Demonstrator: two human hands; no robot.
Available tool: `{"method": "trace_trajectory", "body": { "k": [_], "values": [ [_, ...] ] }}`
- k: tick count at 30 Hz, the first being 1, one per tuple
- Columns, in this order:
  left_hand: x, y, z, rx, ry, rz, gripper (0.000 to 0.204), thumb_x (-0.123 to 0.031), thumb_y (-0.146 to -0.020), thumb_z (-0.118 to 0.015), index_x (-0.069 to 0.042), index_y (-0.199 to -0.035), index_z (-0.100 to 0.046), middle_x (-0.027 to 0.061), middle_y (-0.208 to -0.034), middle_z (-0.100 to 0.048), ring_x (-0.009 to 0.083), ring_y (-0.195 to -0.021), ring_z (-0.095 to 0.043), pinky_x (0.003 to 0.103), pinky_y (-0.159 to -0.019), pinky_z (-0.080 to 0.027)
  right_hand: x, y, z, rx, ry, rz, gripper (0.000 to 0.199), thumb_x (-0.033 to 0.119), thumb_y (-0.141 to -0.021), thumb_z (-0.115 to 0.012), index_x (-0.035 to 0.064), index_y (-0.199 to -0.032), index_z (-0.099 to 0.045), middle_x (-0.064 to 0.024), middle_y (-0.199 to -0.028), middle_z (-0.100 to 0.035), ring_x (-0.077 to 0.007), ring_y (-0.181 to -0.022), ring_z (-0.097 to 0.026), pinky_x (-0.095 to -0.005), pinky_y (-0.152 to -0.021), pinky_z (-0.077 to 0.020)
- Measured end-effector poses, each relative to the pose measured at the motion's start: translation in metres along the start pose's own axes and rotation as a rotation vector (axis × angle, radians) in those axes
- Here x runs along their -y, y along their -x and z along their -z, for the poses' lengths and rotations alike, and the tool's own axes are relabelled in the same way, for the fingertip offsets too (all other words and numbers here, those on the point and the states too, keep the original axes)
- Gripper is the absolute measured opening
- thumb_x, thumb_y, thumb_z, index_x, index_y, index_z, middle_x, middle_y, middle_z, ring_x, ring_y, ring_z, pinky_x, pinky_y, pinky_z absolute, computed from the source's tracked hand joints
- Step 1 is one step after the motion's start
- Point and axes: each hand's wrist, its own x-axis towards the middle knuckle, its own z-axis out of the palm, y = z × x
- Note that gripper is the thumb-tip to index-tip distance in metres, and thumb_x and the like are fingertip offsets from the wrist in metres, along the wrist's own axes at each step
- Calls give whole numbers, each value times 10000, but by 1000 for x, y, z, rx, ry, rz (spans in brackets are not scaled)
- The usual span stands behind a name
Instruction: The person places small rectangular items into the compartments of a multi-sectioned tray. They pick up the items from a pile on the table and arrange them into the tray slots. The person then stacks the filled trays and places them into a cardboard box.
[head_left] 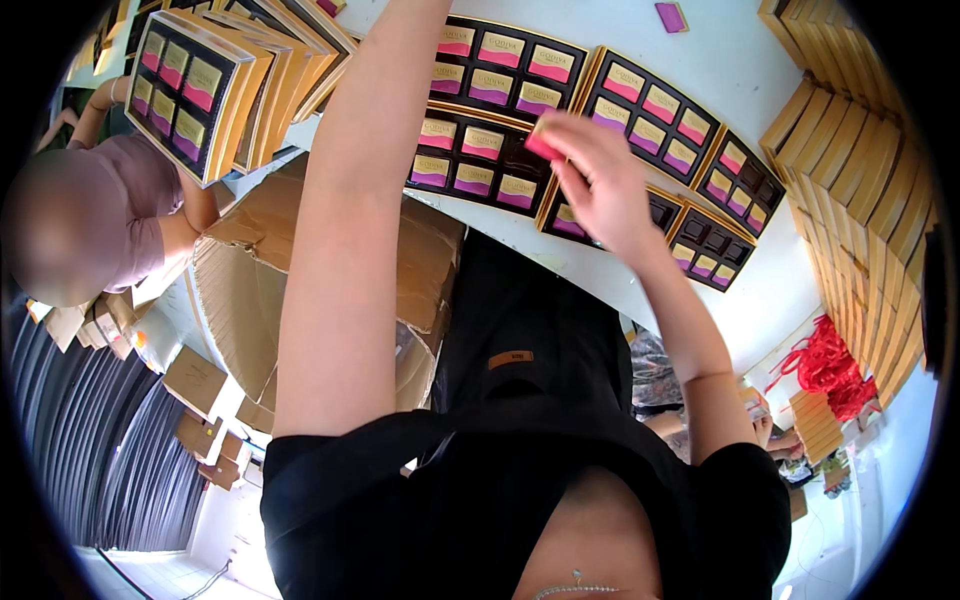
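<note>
In my right hand (605, 185), fingers pinched, is a small pink-and-gold wrapped chocolate (541, 147). It hangs over the right end of a black gift tray (447, 191), whose other compartments hold pink or purple wrapped chocolates. An empty compartment shows just left of the held piece. Beneath the hand, another tray (548, 222) is partly hidden. My left forearm (345, 200) reaches out past the upper edge, so the left hand is out of sight. Two filled trays (597, 72) lie behind. At right, two more trays (722, 283) (765, 165) have some compartments without chocolates.
Stacked gold-edged boxes (850, 150) line the table's right side, with red ribbon (828, 372) below them. More filled trays (190, 95) lean at upper left. An open cardboard carton (250, 300) stands beside me. A co-worker (130, 200) is at left. One loose purple piece (671, 17) lies far back.
</note>
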Motion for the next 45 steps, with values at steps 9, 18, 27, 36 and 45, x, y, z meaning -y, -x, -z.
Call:
{"method": "trace_trajectory", "body": {
  "k": [9,18,27,36,45],
  "values": [
    [4,120,81,177,483,155,188,-143,-778,-680,-60,-943,-721,110,-852,-712,238,-740,-694,341,-713,-559,5,21,-36,74,341,111,353,-9,-711,-681,55,-1058,-685,-6,-1242,-622,-223,-1147,-549,-385,-958,-396],
    [-25,268,69,369,1295,659,126,-12,-874,-687,40,-970,-626,108,-862,-704,155,-783,-707,232,-635,-548,20,22,1,-382,-428,-475,267,15,-880,-644,22,-1146,-634,-102,-1202,-659,-255,-1083,-625,-359,-887,-508],
    [-1,313,45,166,-113,-534,697,-603,-927,-415,-92,-1394,-500,35,-1451,-490,244,-1364,-419,566,-1158,-106,-11,65,2,-254,131,-322,163,-14,-786,-689,53,-935,-686,-55,-849,-673,-235,-835,-630,-314,-720,-507],
    [17,316,26,205,-157,-603,794,-671,-941,-258,-103,-1480,-394,62,-1542,-376,268,-1429,-321,672,-1121,17,7,81,1,51,482,-97,585,258,-763,-725,24,-1278,-577,-110,-1390,-523,-307,-1294,-481,-521,-1055,-370],
    [20,313,30,310,-206,-627,898,-700,-803,-443,-113,-1480,-390,55,-1562,-339,256,-1438,-307,747,-1057,-107,8,95,-11,329,567,-222,957,573,-702,-664,15,-1438,-411,-104,-1548,-339,-252,-1459,-266,-652,-1115,-174]
  ]
}}
